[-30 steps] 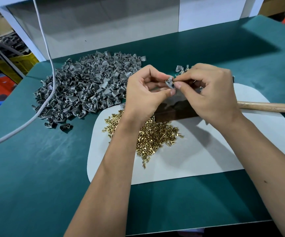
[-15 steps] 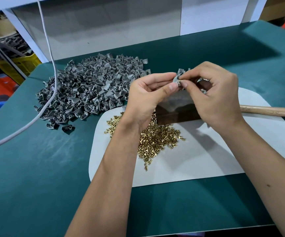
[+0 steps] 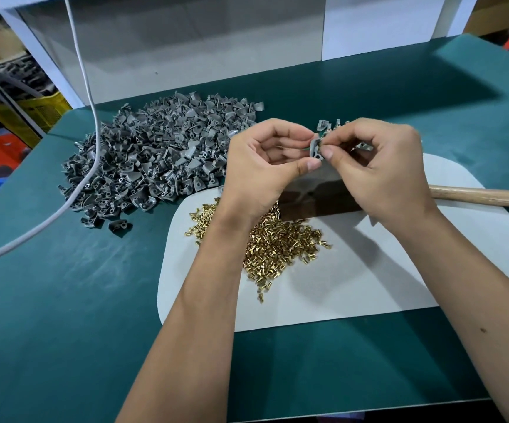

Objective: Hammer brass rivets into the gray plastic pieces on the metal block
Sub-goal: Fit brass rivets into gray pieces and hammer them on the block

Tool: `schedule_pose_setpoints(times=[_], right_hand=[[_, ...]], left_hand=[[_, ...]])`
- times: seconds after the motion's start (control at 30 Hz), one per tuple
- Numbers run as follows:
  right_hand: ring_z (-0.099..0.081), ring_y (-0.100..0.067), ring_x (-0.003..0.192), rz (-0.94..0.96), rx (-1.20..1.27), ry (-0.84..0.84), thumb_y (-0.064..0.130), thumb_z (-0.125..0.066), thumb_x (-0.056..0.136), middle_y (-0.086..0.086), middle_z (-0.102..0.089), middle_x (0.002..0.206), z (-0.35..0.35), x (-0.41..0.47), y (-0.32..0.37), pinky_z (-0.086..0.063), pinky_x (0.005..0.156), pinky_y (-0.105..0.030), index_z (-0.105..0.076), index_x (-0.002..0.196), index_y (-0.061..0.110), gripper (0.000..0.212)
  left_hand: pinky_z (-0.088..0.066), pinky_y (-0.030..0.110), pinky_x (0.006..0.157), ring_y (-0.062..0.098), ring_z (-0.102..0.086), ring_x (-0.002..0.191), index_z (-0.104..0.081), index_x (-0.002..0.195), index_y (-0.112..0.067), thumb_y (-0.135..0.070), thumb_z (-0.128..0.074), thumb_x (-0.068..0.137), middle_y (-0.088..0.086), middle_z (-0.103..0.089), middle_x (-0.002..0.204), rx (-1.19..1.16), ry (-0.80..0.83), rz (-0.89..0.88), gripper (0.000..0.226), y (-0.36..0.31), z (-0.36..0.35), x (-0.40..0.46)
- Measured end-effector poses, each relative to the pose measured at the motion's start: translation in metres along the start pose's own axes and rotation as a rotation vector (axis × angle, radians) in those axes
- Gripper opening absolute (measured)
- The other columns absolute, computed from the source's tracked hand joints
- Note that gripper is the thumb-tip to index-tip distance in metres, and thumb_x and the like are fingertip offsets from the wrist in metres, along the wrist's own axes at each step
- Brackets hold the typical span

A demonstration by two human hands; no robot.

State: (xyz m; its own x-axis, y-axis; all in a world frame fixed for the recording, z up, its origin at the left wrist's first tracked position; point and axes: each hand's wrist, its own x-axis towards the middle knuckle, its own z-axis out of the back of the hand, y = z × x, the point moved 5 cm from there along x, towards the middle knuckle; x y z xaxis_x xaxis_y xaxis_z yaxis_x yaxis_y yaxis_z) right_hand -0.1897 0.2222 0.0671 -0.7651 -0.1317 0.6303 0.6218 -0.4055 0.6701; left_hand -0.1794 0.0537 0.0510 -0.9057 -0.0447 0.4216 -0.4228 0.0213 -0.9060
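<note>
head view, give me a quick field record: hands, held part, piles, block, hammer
left hand: pinches the gray plastic piece between thumb and fingers
right hand: fingertips pinch at the same piece; whether they hold a rivet cannot be told
gray pile: on the green table, to the left of the hands
brass rivets: heaped on the white mat, partly under the left wrist
metal block: on the mat below the hands, nothing seen on it
hammer handle: wooden, lying at right, unheld
</note>
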Motion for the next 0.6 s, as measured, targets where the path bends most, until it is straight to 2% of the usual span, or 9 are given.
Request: schedule_pose_setpoints(times=[0.17, 0.4, 0.6], right_hand=[[-0.070, -0.012, 0.081, -0.043, 0.011, 0.030, 0.013, -0.073, 0.085, 0.004, -0.075, 0.083, -0.001, 0.001, -0.002, -0.056, 0.079, -0.030, -0.078, 0.087, 0.016, 0.005], [-0.069, -0.009, 0.079, -0.068, 0.008, 0.055, 0.018, -0.073, 0.083, 0.009, -0.073, 0.081, 0.000, 0.003, -0.006, -0.052, 0.074, -0.022, -0.074, 0.084, 0.027, 0.009], [-0.068, -0.009, 0.078, -0.110, 0.001, 0.083, 0.018, -0.072, 0.086, 0.011, -0.073, 0.080, -0.001, 0.002, -0.011, -0.055, 0.076, -0.028, -0.074, 0.085, 0.030, 0.012]], left_hand=[[-0.062, 0.031, 0.081, 0.020, -0.076, 0.085, -0.071, 0.094, -0.001, 0.013, -0.088, 0.065, 0.018, -0.077, 0.094, 0.096, -0.020, -0.003, 0.037, -0.002, -0.001, -0.001], [-0.061, 0.026, 0.078, 0.014, -0.075, 0.081, -0.073, 0.094, -0.001, 0.009, -0.090, 0.066, 0.011, -0.076, 0.087, 0.191, -0.020, -0.010, 0.035, -0.003, -0.005, -0.001], [-0.062, 0.031, 0.081, 0.024, -0.076, 0.086, -0.072, 0.096, -0.002, 0.008, -0.088, 0.069, 0.016, -0.075, 0.091, 0.262, -0.014, 0.000, 0.033, 0.000, -0.007, -0.001]])
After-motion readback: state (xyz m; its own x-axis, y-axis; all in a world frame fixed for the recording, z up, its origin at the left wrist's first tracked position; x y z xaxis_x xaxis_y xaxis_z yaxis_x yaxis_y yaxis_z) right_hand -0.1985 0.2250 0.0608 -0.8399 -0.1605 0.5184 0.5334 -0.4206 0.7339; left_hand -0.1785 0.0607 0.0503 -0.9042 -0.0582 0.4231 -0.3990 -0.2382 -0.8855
